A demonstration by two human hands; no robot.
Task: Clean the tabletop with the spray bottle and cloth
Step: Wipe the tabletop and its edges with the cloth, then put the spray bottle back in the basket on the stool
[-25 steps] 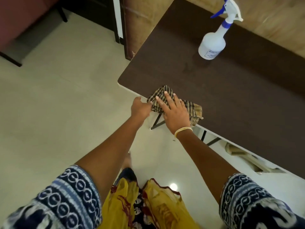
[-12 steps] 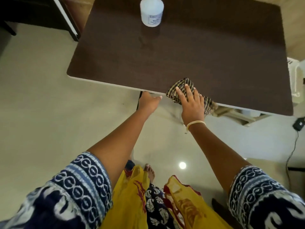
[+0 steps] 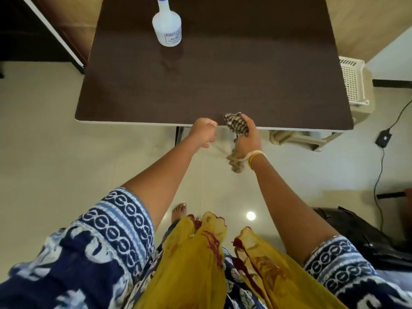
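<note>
The dark brown tabletop (image 3: pixel 223 74) fills the upper part of the view, with a white spray bottle (image 3: pixel 167 27) standing upright near its far left side. At the near edge, the right hand (image 3: pixel 248 139) grasps a bunched checked cloth (image 3: pixel 236 124), one end resting at the tabletop's edge and the other dangling below the wrist. Just beside it, the left hand (image 3: pixel 204 131) hangs at the edge with fingers loosely curled, holding nothing.

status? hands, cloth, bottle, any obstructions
Right hand grips cloth at near table edge; tail hangs below. Left hand loosely curled, holds nothing. Spray bottle upright, far left. Nothing else on tabletop.
</note>
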